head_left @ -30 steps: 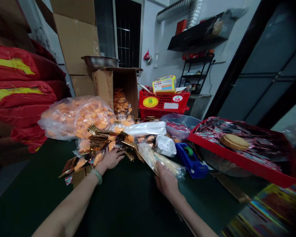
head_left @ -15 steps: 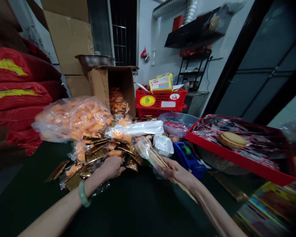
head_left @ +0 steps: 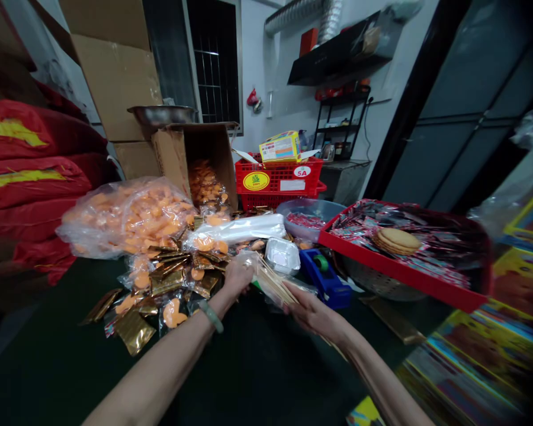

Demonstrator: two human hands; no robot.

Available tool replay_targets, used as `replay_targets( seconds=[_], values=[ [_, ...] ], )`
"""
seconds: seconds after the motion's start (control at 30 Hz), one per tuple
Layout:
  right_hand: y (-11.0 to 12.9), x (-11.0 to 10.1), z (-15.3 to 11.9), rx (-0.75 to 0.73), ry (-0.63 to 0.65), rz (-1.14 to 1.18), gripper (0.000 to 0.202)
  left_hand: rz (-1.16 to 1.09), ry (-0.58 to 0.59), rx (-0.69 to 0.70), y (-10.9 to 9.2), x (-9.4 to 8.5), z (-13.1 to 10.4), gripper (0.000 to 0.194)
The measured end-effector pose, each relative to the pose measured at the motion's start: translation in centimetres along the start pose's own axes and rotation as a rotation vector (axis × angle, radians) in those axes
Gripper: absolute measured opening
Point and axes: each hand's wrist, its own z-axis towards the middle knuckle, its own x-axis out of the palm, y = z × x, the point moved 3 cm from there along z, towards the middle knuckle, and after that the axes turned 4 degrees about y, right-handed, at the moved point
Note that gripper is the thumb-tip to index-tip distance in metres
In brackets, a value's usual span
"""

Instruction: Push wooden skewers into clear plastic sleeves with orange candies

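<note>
My right hand [head_left: 313, 307] is closed around a bundle of thin wooden sticks [head_left: 273, 283] with clear plastic about it. The sticks slant from upper left down past my wrist. At the far end of the bundle my left hand [head_left: 238, 277], a pale green bangle [head_left: 212, 316] on its wrist, has its fingers closed on the clear plastic; the fingertips are partly hidden. Left of it lies a heap of gold foil packets [head_left: 167, 283] and orange shaped pieces in clear wrappers [head_left: 174, 313]. Beyond the sticks stand foil trays [head_left: 283, 255] and a blue tape dispenser [head_left: 324, 281].
A big clear bag of orange pieces [head_left: 146, 213] and an open carton [head_left: 171, 160] stand at the back left. Behind are a red crate [head_left: 275, 184] and a plastic bowl [head_left: 337, 208]. At right, a red box [head_left: 400, 269] holds packets and round biscuits [head_left: 397, 239].
My left hand has left the packet heap and moved right and up to the end of the stick bundle. The right hand still holds the sticks. The view has turned slightly right.
</note>
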Motion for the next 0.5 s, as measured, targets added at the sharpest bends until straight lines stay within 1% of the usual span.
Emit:
replay_targets(
  seconds=[0.1, 0.2, 0.3, 0.33, 0.4, 0.5],
  values=[
    [-0.4, -0.9, -2.6, 0.036, -0.03, -0.072, 0.057, 0.036, 0.005, -0.067, 0.8, -0.4, 0.3, 0.019],
    [-0.5, -1.7, -5.6, 0.074, -0.041, -0.069, 0.051, 0.028, 0.006, -0.115, 1.5, -1.2, 0.3, 0.019],
    [-0.5, -2.3, -8.6, 0.094, -0.048, -0.046, 0.048, 0.002, -0.018, -0.148, 1.4, -1.3, 0.2, 0.02],
    [-0.6, -2.6, -9.5, 0.098, -0.069, -0.04, 0.048, -0.011, -0.03, -0.154, 1.2, -1.1, 0.1, 0.021],
    [-1.1, -3.2, -11.2, 0.111, -0.154, -0.025, 0.048, -0.048, -0.052, -0.164, 0.6, -0.2, 0.0, 0.025],
    [-2.3, -4.1, -13.1, 0.149, -0.312, 0.005, 0.052, -0.132, -0.079, -0.153, -0.3, 1.9, 0.1, 0.028]
  ],
)
